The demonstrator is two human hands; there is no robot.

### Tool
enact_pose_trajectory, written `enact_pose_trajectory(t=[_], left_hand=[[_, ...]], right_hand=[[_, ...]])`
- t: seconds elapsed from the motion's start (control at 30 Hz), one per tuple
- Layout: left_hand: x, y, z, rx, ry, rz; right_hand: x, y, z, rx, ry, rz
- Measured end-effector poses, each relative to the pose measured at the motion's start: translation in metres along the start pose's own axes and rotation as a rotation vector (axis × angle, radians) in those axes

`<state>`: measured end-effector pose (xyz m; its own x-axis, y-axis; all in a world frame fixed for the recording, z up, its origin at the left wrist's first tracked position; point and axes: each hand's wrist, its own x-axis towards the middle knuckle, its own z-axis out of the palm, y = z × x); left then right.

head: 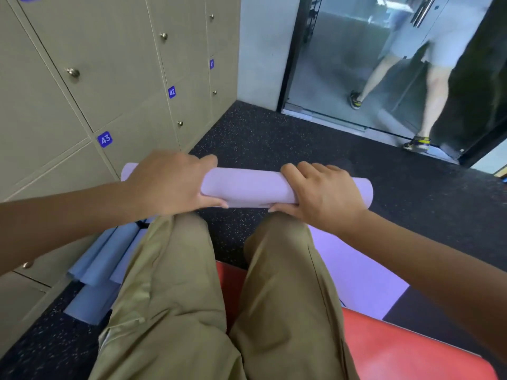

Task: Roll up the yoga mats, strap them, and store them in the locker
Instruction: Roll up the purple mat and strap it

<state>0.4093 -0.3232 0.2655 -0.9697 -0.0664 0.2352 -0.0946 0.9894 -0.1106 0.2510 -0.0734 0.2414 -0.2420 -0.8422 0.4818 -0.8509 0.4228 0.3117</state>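
Both hands are clamped on the rolled lilac mat [248, 187], set apart along its length: the left hand [170, 182] wraps it near the left end with the fingers curled under the roll, and the right hand [323, 190] wraps it toward the right end, thumb underneath. The roll is held in the air just past the person's knees, its long axis running left to right across the view and dipping slightly at the right, where the open end [366, 192] faces right. The left end points toward the lockers [82, 78]. Below the right forearm an unrolled stretch of lilac mat [354, 267] lies flat on the dark speckled floor [274, 138]. By the left thigh, blue rolled mats [96, 270] lie on the floor against the locker base, their long axes pointing away from the person. The person sits on a red padded seat [397, 349]. Beyond a glass door [343, 64] stands another person [428, 86].
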Motion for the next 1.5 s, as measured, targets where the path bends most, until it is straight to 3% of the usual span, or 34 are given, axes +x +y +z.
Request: enact_pose_trajectory(t=[0.17, 0.37, 0.57, 0.8, 0.93, 1.07, 1.17, 1.37, 1.5], left_hand=[[-0.052, 0.018, -0.001, -0.046, -0.101, 0.020], [-0.088, 0.025, 0.037, -0.219, -0.096, 0.142], [-0.102, 0.036, 0.062, -0.359, -0.326, 0.084], [-0.088, 0.032, 0.059, -0.597, -0.351, 0.020], [-0.082, 0.031, 0.059, -0.504, -0.394, 0.041], [-0.097, 0.042, 0.070, -0.233, -0.120, 0.134], [-0.104, 0.050, 0.082, -0.144, -0.037, 0.183], [-0.080, 0.034, 0.086, -0.164, -0.193, 0.178], [-0.066, 0.027, 0.084, -0.204, -0.336, 0.174]], right_hand=[[-0.040, -0.031, -0.028, 0.078, -0.091, 0.003], [-0.071, -0.058, -0.022, 0.216, -0.176, -0.022], [-0.092, -0.072, -0.001, 0.244, -0.228, -0.017], [-0.090, -0.069, -0.002, 0.399, -0.336, 0.073], [-0.080, -0.064, -0.004, 0.569, -0.490, 0.118], [-0.070, -0.056, -0.003, 0.706, -0.550, 0.168], [-0.064, -0.050, 0.000, 0.773, -0.620, 0.186], [-0.053, -0.046, 0.002, 0.737, -0.635, 0.200], [-0.073, -0.059, 0.015, 0.382, -0.390, 0.113]])
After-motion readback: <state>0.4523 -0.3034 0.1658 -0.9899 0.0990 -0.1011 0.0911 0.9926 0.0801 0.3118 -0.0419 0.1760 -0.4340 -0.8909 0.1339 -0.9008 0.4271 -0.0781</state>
